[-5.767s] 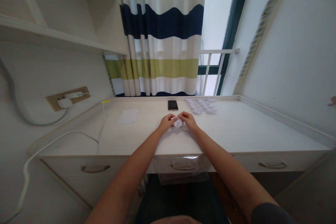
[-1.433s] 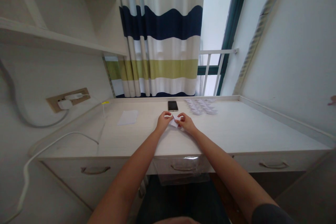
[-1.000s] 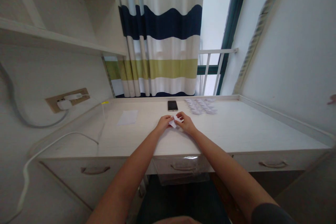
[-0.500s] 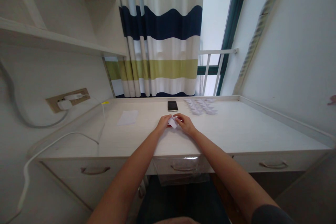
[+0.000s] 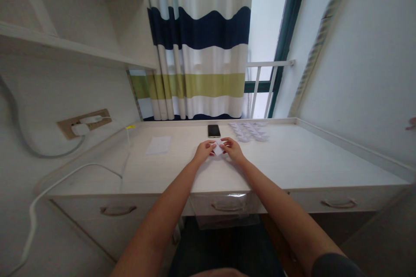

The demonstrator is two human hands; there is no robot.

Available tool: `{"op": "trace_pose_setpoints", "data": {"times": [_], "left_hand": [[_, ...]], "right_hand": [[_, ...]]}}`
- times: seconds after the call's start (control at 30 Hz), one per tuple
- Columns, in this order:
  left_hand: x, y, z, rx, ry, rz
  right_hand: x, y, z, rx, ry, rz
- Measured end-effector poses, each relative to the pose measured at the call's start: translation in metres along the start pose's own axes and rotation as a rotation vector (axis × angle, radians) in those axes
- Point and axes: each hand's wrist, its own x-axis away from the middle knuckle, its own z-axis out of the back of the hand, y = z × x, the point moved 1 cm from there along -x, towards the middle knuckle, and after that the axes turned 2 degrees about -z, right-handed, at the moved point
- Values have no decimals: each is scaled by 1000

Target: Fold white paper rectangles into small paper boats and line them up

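Between my hands on the desk is a small piece of folded white paper (image 5: 218,148). My left hand (image 5: 204,152) pinches its left side, and my right hand (image 5: 232,149) holds its right side with the fingertips. The hands hide most of the paper. Just beyond them lies a black smartphone (image 5: 214,130). A group of several small folded white paper pieces (image 5: 248,132) sits further right, and a flat white paper sheet (image 5: 158,145) lies to the left.
The pale wood-grain desk (image 5: 286,160) has a raised edge along the right wall and drawers with curved handles below. A white cable (image 5: 78,171) runs from a wall socket (image 5: 83,123) at left. A striped curtain hangs at the far edge.
The folded paper has shifted slightly right between my hands and its visible shape has changed. My fingers have moved on it. The phone, sheet and folded pieces stay in place.
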Motion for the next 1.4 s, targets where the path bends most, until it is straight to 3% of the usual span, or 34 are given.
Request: {"op": "trace_pose_setpoints", "data": {"times": [0.1,0.27,0.43,0.77,1.03,1.4], "left_hand": [[0,1,0,-1,-10,13],[2,4,2,-22,55,-29],[5,9,1,45,11,-54],[2,8,5,109,92,-75],[4,12,5,163,99,-55],[4,11,6,171,111,-52]], "right_hand": [[1,-2,2,-32,31,-28],[7,-10,1,-88,-36,-104],[8,-15,1,-151,19,-149],[5,-13,3,-235,-16,-119],[4,-10,6,-358,-25,-190],[3,-10,6,-366,-23,-173]]}}
